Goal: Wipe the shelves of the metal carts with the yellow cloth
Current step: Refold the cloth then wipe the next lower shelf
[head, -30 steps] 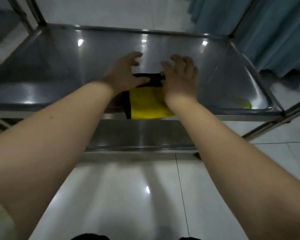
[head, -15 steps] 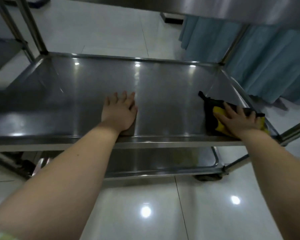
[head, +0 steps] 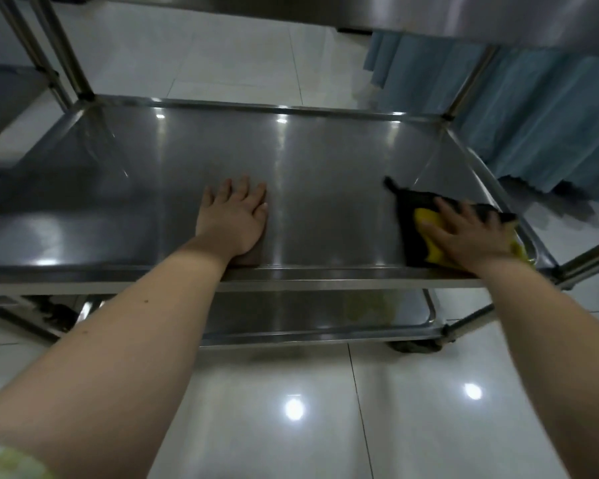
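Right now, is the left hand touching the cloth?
Apart. The head view shows the left hand flat on the shelf, with bare steel between it and the cloth under the right hand.

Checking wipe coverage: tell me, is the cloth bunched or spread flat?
Bunched: the yellow cloth lies crumpled under the right hand.

The shelf (head: 325, 174) is smooth, glossy metal; the cloth (head: 426, 233) under the right hand's (head: 471, 236) grip looks soft; the floor (head: 429, 409) tiles shine.
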A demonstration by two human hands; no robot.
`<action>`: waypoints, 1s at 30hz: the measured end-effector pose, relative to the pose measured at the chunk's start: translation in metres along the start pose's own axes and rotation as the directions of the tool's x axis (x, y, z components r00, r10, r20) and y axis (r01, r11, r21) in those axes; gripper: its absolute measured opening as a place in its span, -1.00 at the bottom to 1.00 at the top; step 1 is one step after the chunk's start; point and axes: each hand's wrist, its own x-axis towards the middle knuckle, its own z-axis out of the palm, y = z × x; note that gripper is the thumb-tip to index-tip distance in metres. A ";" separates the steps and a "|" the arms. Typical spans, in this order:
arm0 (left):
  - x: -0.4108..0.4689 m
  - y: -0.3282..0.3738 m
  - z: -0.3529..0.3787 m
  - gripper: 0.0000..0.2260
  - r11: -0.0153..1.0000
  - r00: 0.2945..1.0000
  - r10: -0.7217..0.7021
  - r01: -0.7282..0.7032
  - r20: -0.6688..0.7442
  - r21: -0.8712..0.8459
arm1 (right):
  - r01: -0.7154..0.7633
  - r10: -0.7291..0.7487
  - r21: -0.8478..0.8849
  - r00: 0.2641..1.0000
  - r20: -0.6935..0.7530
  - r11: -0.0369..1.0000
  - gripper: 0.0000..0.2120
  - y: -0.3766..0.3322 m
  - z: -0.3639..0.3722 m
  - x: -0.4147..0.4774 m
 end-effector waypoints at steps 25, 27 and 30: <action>0.012 0.095 0.011 -0.52 0.998 0.997 -0.060 0.059 0.040 0.012 | -0.054 0.054 0.022 0.999 -0.008 0.998 -0.28 0.043 -0.005 0.018; 0.012 0.096 0.011 -0.52 0.998 0.997 -0.067 0.066 0.040 0.020 | 0.029 -0.028 0.024 0.999 -0.046 0.999 -0.27 0.000 0.002 0.014; 0.012 0.095 0.013 -0.52 0.997 0.998 -0.065 0.065 0.019 0.038 | 0.255 -0.254 -0.003 0.962 -0.101 0.967 -0.28 -0.075 0.011 0.019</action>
